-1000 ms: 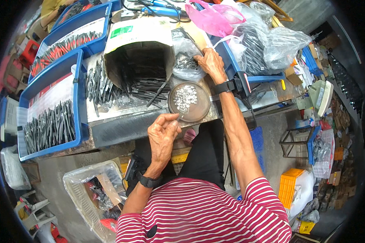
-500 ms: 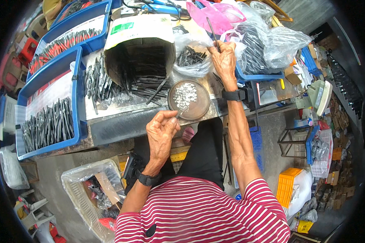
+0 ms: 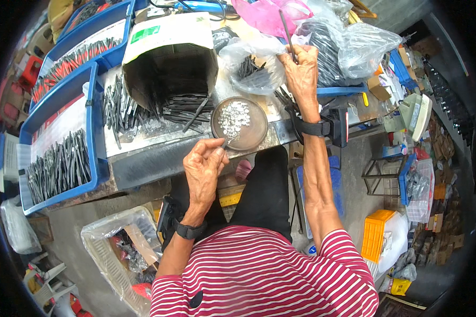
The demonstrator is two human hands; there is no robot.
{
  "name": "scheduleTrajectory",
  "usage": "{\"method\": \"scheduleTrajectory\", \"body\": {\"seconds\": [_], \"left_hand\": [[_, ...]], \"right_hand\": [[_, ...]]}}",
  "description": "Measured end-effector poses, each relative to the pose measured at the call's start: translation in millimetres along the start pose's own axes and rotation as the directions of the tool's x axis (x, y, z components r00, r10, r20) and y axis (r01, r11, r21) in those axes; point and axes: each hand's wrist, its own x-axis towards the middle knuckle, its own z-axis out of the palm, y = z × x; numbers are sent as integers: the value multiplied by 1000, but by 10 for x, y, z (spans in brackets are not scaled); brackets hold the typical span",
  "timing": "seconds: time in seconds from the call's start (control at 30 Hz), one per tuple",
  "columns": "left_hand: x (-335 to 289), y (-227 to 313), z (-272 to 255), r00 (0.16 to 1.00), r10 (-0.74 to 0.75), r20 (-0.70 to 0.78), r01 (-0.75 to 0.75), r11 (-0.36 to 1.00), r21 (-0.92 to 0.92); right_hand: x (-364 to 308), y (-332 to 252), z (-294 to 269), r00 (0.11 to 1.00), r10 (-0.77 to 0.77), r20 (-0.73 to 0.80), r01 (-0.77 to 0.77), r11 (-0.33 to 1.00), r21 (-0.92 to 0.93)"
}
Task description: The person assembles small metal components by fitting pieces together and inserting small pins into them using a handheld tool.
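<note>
My left hand (image 3: 205, 168) is closed in a pinch at the near rim of a round brown dish (image 3: 256, 138). A tiny dark tip shows at its fingertips, too small to name. White small pieces (image 3: 234, 119) are heaped in the dish. My right hand (image 3: 303, 74) is raised beyond the dish, its fingers wrapped round a slim dark stick (image 3: 287, 33) that points up and away. Beside that hand is a clear plastic bag (image 3: 238, 55) with short black pieces (image 3: 250, 67) in it. Dark slim pieces (image 3: 284, 99) lie below the right hand, partly hidden by the wrist.
An open carton (image 3: 169, 31) lies on its side, with black slim parts (image 3: 188, 108) spilling from its mouth. Blue trays (image 3: 96, 132) of black and red parts line the left. Another bag of black parts (image 3: 328, 58) stands right. The table's front edge (image 3: 158, 168) runs before my legs.
My right hand has shifted to the right with the stick still in it. The clear bag's film now covers more of its black pieces. My left hand keeps its pinch by the dish.
</note>
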Motion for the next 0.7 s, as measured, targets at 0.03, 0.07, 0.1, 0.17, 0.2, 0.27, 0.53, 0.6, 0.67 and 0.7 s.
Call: {"method": "scheduleTrajectory", "body": {"seconds": [0.03,0.07,0.1,0.17,0.2,0.27,0.53,0.6,0.67,0.7], "left_hand": [[-1,-6,-3,1000,3,-4,-3,1000,-8],[5,-4,6,1000,8,-3,-8,1000,-17],[4,2,6,1000,2,1,-2,999,-32],[16,-8,6,1000,12,1,-12,1000,-24],[17,-11,4,1000,25,-4,-25,1000,-16],[4,6,16,1000,7,-15,-7,1000,5],[26,-18,9,1000,29,9,-29,1000,-12],[25,-17,8,999,32,11,-32,999,-16],[16,4,6,1000,11,1,-11,1000,6],[14,5,9,1000,9,1,-9,1000,6]], "right_hand": [[-9,-48,-31,999,36,12,-36,996,76],[-6,-85,-77,997,69,21,-71,986,149],[0,-52,-92,997,72,19,-74,987,145],[5,41,-94,999,44,13,-44,999,22],[-27,66,-82,999,46,12,-47,999,23],[-94,101,-71,981,165,102,-161,986,-47],[-143,50,-88,996,78,42,-69,979,-190],[-188,-4,-112,999,-33,5,34,978,-206],[-241,-123,-135,997,-31,-65,19,984,-178],[-267,-184,-149,997,-5,-75,-7,987,-158]]}}
